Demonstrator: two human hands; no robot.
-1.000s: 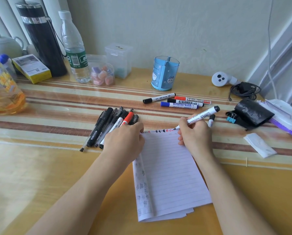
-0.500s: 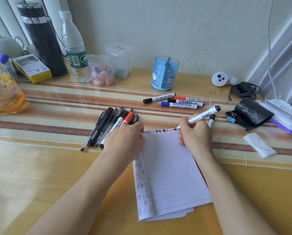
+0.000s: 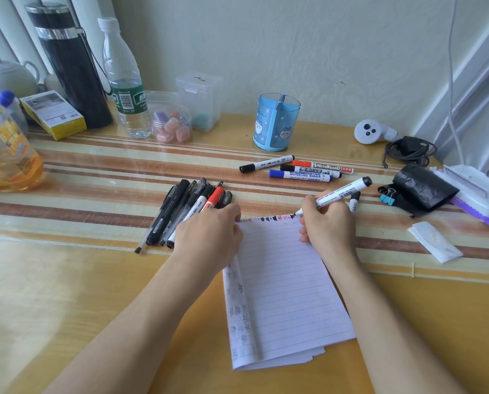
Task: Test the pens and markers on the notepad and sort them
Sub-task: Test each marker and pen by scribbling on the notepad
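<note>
A lined notepad (image 3: 283, 291) lies in front of me on the table. My right hand (image 3: 327, 220) grips an uncapped white marker (image 3: 342, 191), its tip touching the pad's top edge among ink marks. The marker's cap (image 3: 354, 201) lies just right of that hand. My left hand (image 3: 209, 234) rests on the pad's upper left corner, fingers curled. To its left lies a bundle of several black pens and markers (image 3: 180, 211), one with a red cap. Several whiteboard markers (image 3: 300, 169) lie side by side farther back, in front of a blue pen holder (image 3: 276, 122).
A black flask (image 3: 73, 66), water bottle (image 3: 124, 81), clear boxes (image 3: 198, 98) and a jar (image 3: 171, 125) line the back left. An oil bottle (image 3: 4, 155) stands at far left. A black pouch (image 3: 422, 189), binder clip (image 3: 386, 196), cables (image 3: 408, 150) and folded tissue (image 3: 433, 241) sit right.
The marker tip has shifted slightly along the pad's top edge, and my right hand barely moved. My left hand stays put.
</note>
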